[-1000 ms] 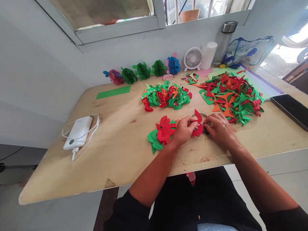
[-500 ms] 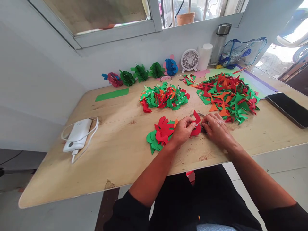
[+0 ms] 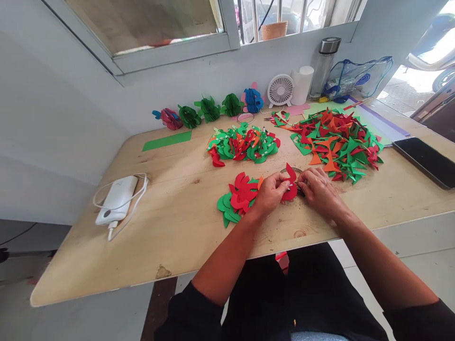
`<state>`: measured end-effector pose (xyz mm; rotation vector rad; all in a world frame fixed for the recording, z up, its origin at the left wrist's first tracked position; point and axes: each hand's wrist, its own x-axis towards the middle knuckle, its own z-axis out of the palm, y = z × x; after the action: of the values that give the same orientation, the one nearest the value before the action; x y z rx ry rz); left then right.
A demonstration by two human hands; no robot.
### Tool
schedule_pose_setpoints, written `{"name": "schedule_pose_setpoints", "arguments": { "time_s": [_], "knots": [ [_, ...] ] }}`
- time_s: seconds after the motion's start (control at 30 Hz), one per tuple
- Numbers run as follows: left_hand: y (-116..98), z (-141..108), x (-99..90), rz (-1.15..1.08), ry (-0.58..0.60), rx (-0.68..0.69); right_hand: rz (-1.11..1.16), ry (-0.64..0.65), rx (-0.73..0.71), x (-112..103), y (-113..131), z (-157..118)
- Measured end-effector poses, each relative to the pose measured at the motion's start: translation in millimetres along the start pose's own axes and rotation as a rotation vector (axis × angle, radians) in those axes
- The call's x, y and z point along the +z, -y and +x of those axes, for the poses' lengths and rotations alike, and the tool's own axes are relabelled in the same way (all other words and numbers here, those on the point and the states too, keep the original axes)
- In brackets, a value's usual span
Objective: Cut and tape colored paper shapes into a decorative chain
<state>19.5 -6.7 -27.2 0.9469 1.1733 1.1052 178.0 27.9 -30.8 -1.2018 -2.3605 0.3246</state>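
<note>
My left hand [image 3: 271, 192] pinches a curved red paper piece [image 3: 291, 189] between thumb and fingers. Close on its right, my right hand [image 3: 317, 188] is closed at the piece's right edge; what its fingertips hold is too small and hidden to name. A round dark-rimmed object [image 3: 295, 169] lies behind the fingertips, mostly covered. Left of my left hand sit red cut-out shapes [image 3: 242, 190] on top of green ones [image 3: 227, 208]. Farther back is a mixed heap of red, green and orange shapes with white strips [image 3: 245, 144].
Paper scraps [image 3: 337, 142] pile up at the right, beside a black phone [image 3: 426, 158]. A white power bank [image 3: 117, 201] with cable lies left. Along the wall stand folded paper figures [image 3: 208, 109], a small fan [image 3: 280, 91] and a glass bottle [image 3: 322, 71].
The camera view has shifted very slightly. Both hands keep nearly the same place at the red paper piece.
</note>
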Motion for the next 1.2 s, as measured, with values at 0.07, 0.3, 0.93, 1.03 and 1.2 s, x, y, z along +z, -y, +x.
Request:
{"name": "schedule_pose_setpoints", "arguments": {
  "time_s": [0.07, 0.3, 0.93, 1.03, 1.2],
  "knots": [
    [0.4, 0.0, -0.1, 0.001, 0.002, -0.007, 0.0, 0.004, 0.0, -0.1, 0.0, 0.0],
    [-1.3, -0.7, 0.6, -0.049, -0.012, -0.021, 0.031, 0.001, 0.015, -0.8, 3.6, -0.2],
    [-2.2, -1.4, -0.3, -0.059, -0.037, 0.063, 0.843, -0.238, 0.389, -18.4, 11.2, 4.2],
    [-5.3, -4.2, 0.2, -0.014, 0.004, 0.058, 0.914, -0.167, 0.376, -21.0, 15.0, 4.6],
    [-10.8, -8.2, 1.2, 0.001, 0.011, 0.072, 1.013, -0.141, 0.392, -21.1, 28.0, 7.6]
  ]
}}
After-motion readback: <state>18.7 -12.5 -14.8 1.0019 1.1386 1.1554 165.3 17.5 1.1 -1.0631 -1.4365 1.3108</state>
